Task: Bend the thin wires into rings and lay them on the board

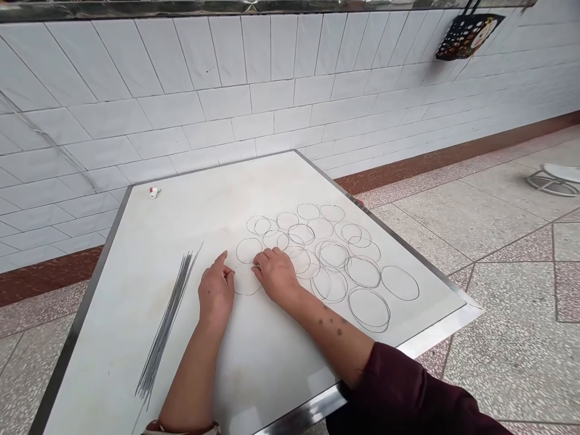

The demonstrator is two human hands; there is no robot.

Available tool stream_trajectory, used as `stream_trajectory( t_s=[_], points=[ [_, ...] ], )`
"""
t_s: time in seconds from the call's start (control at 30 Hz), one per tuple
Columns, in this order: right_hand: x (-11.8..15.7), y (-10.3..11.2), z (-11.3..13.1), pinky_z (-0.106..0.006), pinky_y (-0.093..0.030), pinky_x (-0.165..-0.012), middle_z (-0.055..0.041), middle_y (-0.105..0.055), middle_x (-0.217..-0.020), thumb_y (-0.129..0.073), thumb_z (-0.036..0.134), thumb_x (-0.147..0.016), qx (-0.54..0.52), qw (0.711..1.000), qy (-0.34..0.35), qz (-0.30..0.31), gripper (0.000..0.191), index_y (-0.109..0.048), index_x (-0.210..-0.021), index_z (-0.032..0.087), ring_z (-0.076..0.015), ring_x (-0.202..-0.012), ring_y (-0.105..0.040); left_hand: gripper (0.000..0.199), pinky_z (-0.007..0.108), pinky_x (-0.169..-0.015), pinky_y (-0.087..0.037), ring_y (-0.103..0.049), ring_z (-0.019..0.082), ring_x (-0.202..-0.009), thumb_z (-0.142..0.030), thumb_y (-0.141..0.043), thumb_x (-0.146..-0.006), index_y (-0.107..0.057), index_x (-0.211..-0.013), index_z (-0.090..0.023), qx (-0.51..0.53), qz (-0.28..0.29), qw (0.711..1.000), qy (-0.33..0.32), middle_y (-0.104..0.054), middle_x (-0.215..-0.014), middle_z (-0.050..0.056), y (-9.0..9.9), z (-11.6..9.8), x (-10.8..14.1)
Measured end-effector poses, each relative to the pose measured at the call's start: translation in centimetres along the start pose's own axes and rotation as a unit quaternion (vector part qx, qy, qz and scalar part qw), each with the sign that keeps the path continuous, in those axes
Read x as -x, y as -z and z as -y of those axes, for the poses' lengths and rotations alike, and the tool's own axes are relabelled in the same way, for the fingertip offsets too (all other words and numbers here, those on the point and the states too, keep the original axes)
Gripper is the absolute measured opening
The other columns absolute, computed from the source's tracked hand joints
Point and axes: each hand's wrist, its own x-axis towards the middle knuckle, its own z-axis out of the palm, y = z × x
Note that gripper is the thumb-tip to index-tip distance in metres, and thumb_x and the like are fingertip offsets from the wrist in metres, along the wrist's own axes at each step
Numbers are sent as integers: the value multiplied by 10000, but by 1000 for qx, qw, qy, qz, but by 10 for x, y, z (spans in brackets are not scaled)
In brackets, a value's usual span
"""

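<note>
A thin wire ring (248, 295) shows between my two hands, low over the white tabletop, its upper part hard to make out. My right hand (275, 275) is closed in a pinch at its right side, fingertips bent down on the wire. To the left, my left hand (216, 291) has its index finger stretched out and its thumb apart, near the ring's left edge; whether it touches the wire is unclear. Several finished-looking wire rings (363, 286) lie overlapping right of my hands. A bundle of straight wires (168, 320) lies left of my left hand.
The white table (199, 208) has a metal edge and stands near a white tiled wall (267, 93). A small red-and-white object (154, 192) sits at its far left corner. A black patterned bag (469, 37) hangs upper right. A white stool (555, 178) stands on the floor.
</note>
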Motion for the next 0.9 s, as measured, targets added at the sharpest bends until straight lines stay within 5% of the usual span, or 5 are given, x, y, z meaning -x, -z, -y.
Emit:
stream_trajectory(
  t_s=[0.33,0.63,0.73,0.9],
  points=[
    [1,-4,0,-337,-449,-734,-68,-662,-868,-525,211,-971,-40,999,24,-26,160,-683,-990,199,-221,-832,-538,474,416,-819,-489,-571,279,-911,-212,-429,-926,-526,-1390,-194,-33,-15,996,-79,-666,-913,87,-8,3,2],
    [0,-8,-5,-287,-436,-731,-40,-675,-884,-532,141,-953,-89,993,62,-49,203,-718,-993,211,-182,-803,-497,503,389,-755,-469,-573,253,-819,-201,-358,-942,-472,-1430,-156,-57,-5,995,-81,-616,-909,91,-6,-2,3],
    [-1,-10,-5,-288,-419,-717,-43,-679,-884,-543,108,-937,-93,992,70,-56,230,-725,-1029,214,-186,-803,-485,484,338,-686,-480,-593,207,-779,-231,-366,-953,-474,-1424,-209,-16,4,997,-69,-617,-968,72,-3,-5,5],
    [-2,-10,-7,-287,-391,-683,-51,-670,-891,-536,47,-911,-93,991,75,-68,285,-730,-1030,218,-186,-787,-469,454,356,-786,-499,-637,212,-891,-251,-426,-928,-534,-1368,-217,86,7,996,-34,-665,-1004,65,-2,-8,7]
  ],
)
